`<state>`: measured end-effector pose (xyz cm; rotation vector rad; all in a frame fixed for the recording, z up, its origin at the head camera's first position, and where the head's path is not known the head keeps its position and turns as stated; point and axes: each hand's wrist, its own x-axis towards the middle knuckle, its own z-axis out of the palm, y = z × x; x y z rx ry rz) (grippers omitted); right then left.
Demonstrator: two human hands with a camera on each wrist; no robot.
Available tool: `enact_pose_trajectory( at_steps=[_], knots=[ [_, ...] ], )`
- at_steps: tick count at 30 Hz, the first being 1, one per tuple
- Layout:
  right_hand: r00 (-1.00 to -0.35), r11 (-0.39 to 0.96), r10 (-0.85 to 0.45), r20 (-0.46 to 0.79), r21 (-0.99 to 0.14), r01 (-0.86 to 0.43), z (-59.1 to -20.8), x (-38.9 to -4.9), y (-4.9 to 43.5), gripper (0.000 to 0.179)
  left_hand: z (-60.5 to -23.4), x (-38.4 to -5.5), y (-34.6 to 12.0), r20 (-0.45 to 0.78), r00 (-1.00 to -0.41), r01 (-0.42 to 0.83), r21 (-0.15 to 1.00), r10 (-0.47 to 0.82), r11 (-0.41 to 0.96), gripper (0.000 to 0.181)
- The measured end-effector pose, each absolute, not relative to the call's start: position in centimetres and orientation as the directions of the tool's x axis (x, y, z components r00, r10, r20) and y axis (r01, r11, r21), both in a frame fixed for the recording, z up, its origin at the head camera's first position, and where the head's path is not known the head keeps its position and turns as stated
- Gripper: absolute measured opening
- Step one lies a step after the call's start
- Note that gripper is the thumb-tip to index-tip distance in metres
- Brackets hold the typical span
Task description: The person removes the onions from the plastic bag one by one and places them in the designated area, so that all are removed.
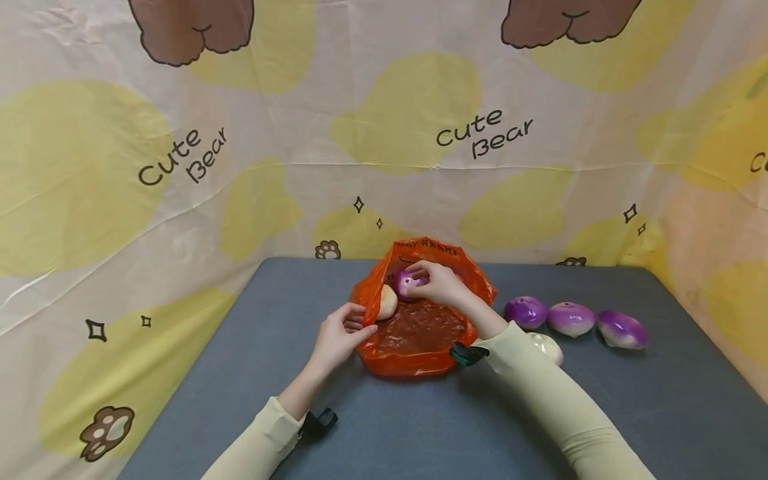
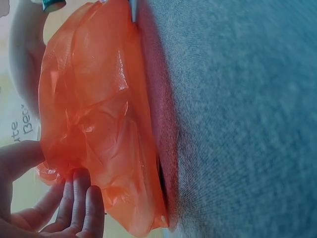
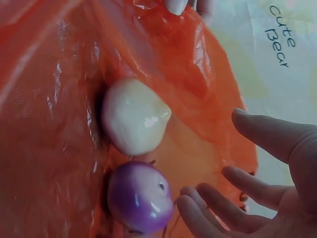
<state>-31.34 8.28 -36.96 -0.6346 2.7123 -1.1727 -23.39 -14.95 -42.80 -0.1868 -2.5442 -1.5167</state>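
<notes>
Reads "Cute Bear" in slanting black script at left on the patterned backdrop (image 1: pixel 288 127). Below, extends inward from the lower left with the left hand (image 1: pixel 341 337), pinching between thumb and fingers the left rim of the orange bag (image 1: pixel 408 367). Stands wide-mouthed on the grey table (image 1: pixel 288 320), with dark reversed lettering, seemingly "THANK YOU", at the far rim. Inside, contains at left a white bulb (image 1: pixel 388 303) and, just beside it toward the back, a purple bulb (image 1: pixel 403 285). Slants in from the lower right with the right hand (image 1: pixel 443 283), over the bag's mouth, with thumb and fingers well apart at the purple bulb; cannot tell whether touching. Above, reads "Cute Bear" again. Right of the bag, on the table, three purple bulbs (image 1: pixel 571 319) in a row, with a second white bulb (image 1: pixel 549 348) in front, partly behind the right sleeve (image 1: pixel 558 393). At the far right edge, reads only a cut-off "C".
</notes>
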Motion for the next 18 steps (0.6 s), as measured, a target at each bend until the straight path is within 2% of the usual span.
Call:
enact_pose_trajectory(
  at_steps=[8, 18],
  knots=[
    [-0.905, 0.608, -0.425, 0.025, -0.733, -0.306, -38.2, -32.9, 6.8, 0.055, -42.9, -23.4, -15.1, 0.217, -0.976, 0.202, 0.853, 0.026, 0.480, 0.033],
    [-0.890, 0.600, -0.451, 0.058, -0.719, -0.351, -40.4, -33.8, 5.1, 0.055, -43.1, -23.4, -15.1, 0.214, -0.976, 0.203, 0.854, 0.034, 0.479, 0.033]
  ],
)
